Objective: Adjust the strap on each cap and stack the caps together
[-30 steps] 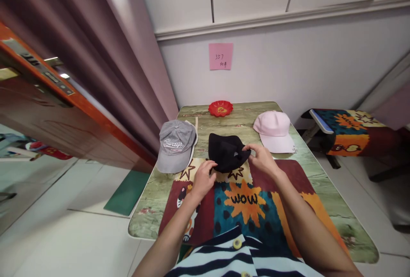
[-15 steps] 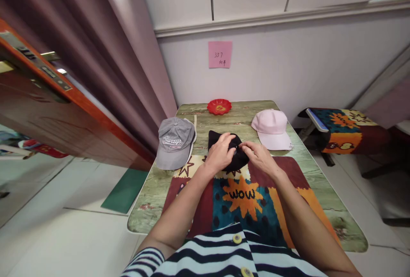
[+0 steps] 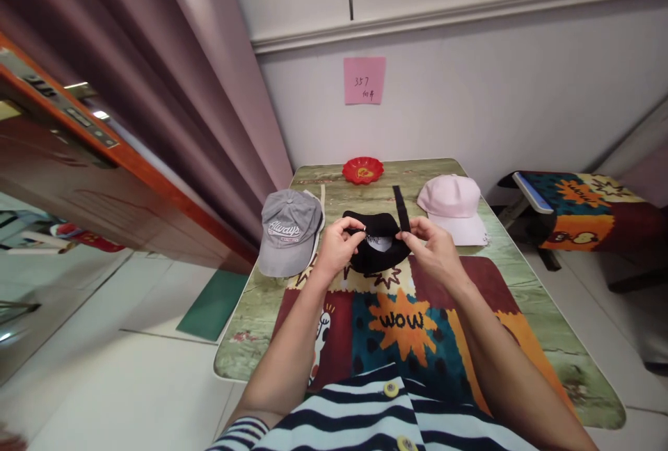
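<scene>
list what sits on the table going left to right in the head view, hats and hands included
grey cap → left hand → black cap held between both hands, its strap sticking up → right hand → pink cap. The red dish sits farther back, above the black cap, so it is left out of the order.

Hidden, cropped or unreadable

Both forearms run out at the bottom edge, which also cuts the striped shirt (image 3: 376,416). The hands cover the sides of the black cap (image 3: 376,250); its white inner label is too small to read. The writing on the pink note (image 3: 364,80) cannot be read with certainty.
</scene>
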`<act>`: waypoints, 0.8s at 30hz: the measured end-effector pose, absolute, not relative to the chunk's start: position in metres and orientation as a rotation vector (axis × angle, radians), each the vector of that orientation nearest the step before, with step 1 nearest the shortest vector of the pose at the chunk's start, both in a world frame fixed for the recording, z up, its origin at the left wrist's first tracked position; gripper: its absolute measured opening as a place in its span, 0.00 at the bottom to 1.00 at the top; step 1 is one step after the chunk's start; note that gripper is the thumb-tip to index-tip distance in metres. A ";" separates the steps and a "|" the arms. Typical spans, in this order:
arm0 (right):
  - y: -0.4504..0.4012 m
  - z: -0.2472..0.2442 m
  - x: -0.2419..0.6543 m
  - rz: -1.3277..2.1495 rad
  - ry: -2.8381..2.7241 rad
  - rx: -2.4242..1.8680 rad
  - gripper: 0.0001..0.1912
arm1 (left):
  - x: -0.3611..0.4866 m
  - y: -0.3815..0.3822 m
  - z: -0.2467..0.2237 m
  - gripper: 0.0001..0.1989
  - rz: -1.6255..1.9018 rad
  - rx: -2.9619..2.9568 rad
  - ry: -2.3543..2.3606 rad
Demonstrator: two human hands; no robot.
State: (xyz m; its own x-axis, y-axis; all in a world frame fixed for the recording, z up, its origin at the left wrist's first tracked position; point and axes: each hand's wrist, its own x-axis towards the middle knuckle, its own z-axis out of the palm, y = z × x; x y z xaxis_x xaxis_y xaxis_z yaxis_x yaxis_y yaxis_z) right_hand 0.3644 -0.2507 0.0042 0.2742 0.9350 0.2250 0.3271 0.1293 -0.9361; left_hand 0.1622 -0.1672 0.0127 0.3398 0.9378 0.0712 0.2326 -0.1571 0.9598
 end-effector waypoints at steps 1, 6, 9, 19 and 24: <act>-0.251 0.008 0.365 0.706 -1.251 -1.380 0.10 | 0.162 -0.168 0.014 0.07 0.871 1.534 1.056; -0.245 0.012 0.361 0.837 -1.180 -1.299 0.17 | 0.170 -0.168 0.019 0.13 0.816 1.336 0.929; -0.236 0.006 0.353 0.893 -1.168 -1.327 0.20 | 0.176 -0.168 0.021 0.13 0.785 1.338 0.904; -0.228 0.001 0.342 0.880 -1.172 -1.444 0.21 | 0.188 -0.178 0.014 0.09 0.841 1.503 0.918; -0.227 0.001 0.341 0.859 -1.163 -1.416 0.20 | 0.186 -0.180 0.016 0.13 0.902 1.814 0.901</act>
State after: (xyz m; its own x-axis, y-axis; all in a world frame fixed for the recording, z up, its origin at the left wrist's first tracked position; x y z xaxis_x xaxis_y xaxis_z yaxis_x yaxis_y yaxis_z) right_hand 0.3414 -0.2266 0.0006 0.2662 0.9598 0.0894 0.1966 0.0368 -0.9798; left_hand 0.1856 -0.1803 0.0156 0.4700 0.8576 0.2087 0.2079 -0.3374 0.9181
